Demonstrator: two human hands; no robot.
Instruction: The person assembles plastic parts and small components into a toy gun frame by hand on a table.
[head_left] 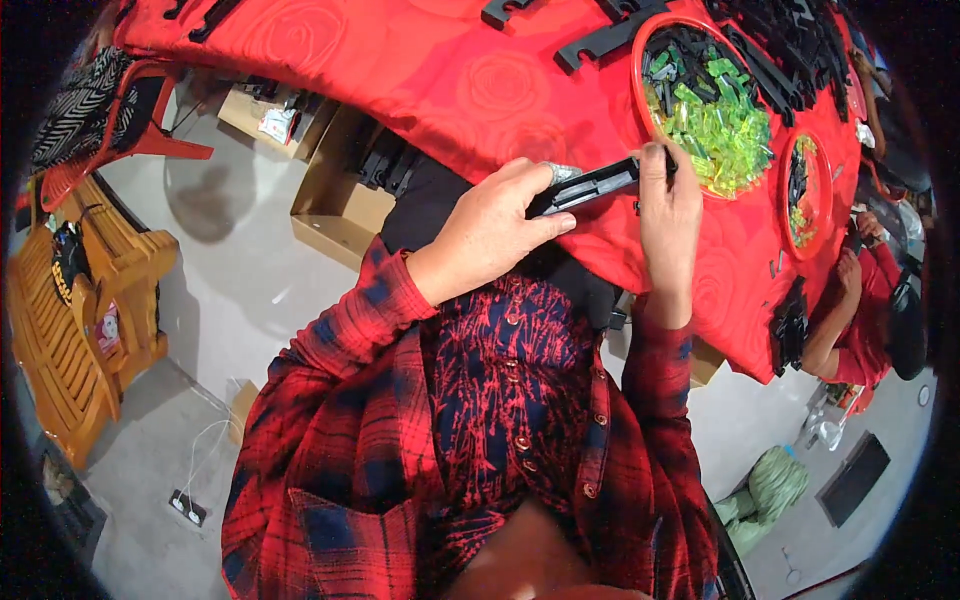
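Note:
My left hand (485,232) is closed round the left end of a long, hollow black plastic part (602,187), its thumb along the near edge. At the other end, my right hand (670,215) pinches the same part between thumb and fingers. The part is held level just above the table's near edge, its open side showing greyish inner walls. Something pale and shiny (565,172) sits by the left forefinger; I cannot make out what it is. Just beyond my right hand stands a red basin (637,85) with yellow-green translucent pieces (715,135) and small black pieces.
A red cloth (480,80) covers the table. A smaller red basin (822,190) stands to the right, and black plastic parts (615,38) lie at the back. Cardboard boxes (335,215) stand below the near edge. Another person (855,310) works at the right.

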